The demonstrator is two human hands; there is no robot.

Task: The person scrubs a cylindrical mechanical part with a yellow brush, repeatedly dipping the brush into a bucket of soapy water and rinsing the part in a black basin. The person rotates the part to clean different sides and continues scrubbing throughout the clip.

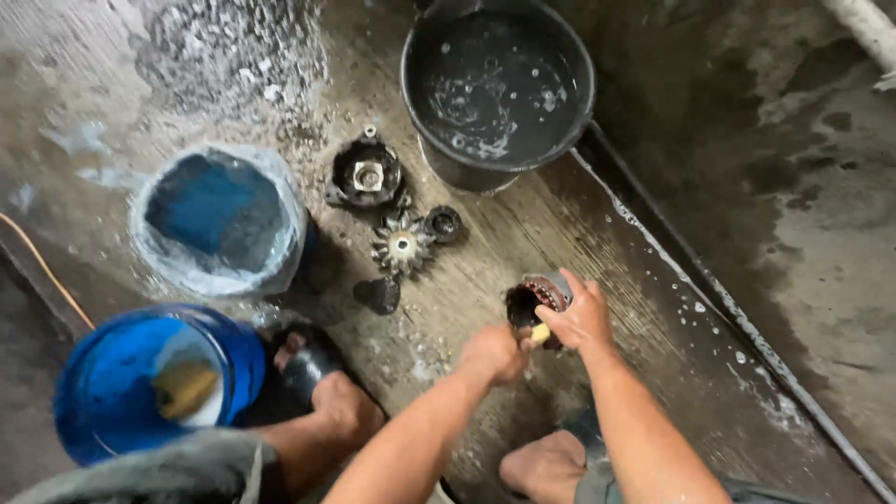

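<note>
Dark round motor housing with copper windings sits on wet wooden planking; right hand grips its rim, fingers curled; left hand clenches a small yellow-handled tool; black water-filled basin beyond; wet concrete floor alongside.

Glossy black plastic basin, wet rough concrete floor, greasy metal motor part
</note>
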